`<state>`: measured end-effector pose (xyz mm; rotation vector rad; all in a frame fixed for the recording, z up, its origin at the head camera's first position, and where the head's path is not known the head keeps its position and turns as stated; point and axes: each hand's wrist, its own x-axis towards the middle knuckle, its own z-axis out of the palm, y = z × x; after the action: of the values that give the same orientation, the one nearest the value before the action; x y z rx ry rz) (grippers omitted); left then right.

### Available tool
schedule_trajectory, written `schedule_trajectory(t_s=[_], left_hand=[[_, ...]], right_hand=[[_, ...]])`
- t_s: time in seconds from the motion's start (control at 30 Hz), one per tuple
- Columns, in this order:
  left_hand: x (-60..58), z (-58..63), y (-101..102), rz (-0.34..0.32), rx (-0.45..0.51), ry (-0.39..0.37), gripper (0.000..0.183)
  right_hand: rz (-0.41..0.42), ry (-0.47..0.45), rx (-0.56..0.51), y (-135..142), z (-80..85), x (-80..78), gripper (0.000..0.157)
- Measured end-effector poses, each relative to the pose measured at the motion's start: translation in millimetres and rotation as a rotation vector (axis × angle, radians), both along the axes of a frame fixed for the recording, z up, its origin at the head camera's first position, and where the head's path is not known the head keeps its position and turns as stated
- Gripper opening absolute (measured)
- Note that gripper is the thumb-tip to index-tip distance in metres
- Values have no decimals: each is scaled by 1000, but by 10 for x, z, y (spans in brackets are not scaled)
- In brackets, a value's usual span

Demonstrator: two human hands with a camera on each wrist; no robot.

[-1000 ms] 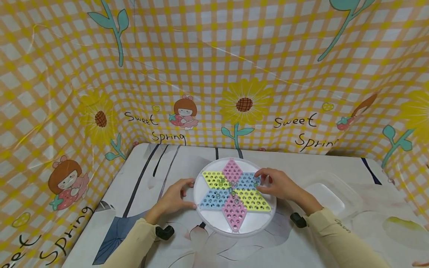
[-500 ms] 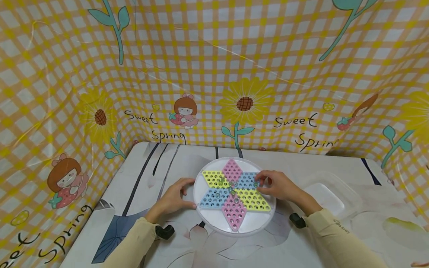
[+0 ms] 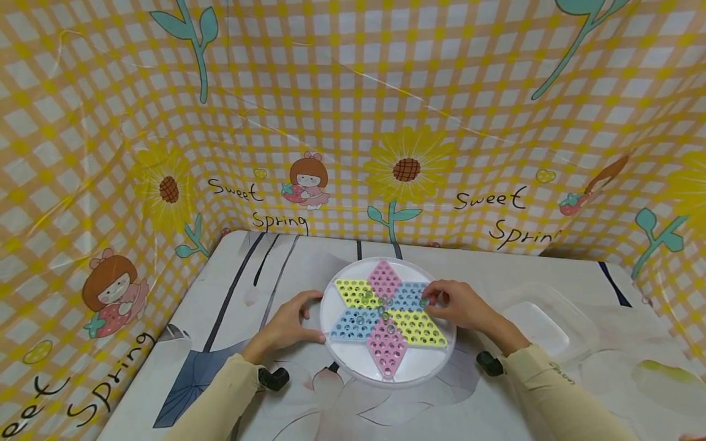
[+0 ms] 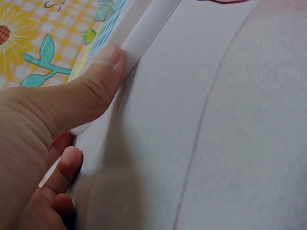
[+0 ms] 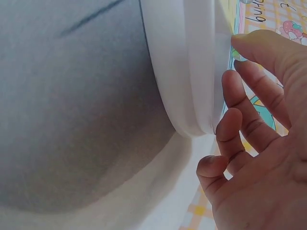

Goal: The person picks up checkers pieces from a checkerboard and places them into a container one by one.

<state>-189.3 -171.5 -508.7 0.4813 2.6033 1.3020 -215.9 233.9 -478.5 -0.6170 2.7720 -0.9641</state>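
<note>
A round white Chinese checkers board (image 3: 345, 355) with a pink, yellow and blue star lies in the middle of the table. Its rim is held by my left hand (image 3: 287, 323), thumb and index finger spread along the left edge. In the left wrist view the thumb (image 4: 88, 91) presses against the white side. Over the right blue point, my right hand (image 3: 458, 305) pinches a green marble (image 3: 423, 303) between thumb and index finger, close to the holes. Its other fingers (image 5: 230, 127) curl beside the rim. Several glass marbles (image 3: 382, 310) sit around the star's centre.
A clear plastic lid or tray (image 3: 537, 324) lies right of the board, beside the right forearm. The table (image 3: 265, 398) has a white printed cover. A yellow checked cloth (image 3: 331, 110) stands behind and at both sides.
My right thumb and index finger have drawn closer together on the green marble. The left hand stays at the board's rim. The head view has shifted slightly.
</note>
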Motion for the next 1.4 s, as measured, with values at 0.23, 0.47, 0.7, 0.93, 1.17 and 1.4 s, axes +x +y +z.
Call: schedule_trajectory(t_s=[0.23,0.47,0.7,0.93,1.17,1.4], left_hand=[[-7,-9,-3,-3,-11,1,91],[3,-17,-3,7,-1,-12,91],[11,-23,3,6,1,-16,91],[19,-5,0,6,-2,-13,91],[19,-13,-3,-1,-2,-9,90],[22,-2,-7,-20,3,5,90]], right_hand=[[4,4,-16,-4,6,-13,18],[-10,-12,-11,-16,7,-2,17],[-7,2,-32,-4,9,-2,16],[-43,1,-76,1,102,-24,15],[-90,31,-116,28,207,-19,16],[-111,40,-139,11,247,-10,17]])
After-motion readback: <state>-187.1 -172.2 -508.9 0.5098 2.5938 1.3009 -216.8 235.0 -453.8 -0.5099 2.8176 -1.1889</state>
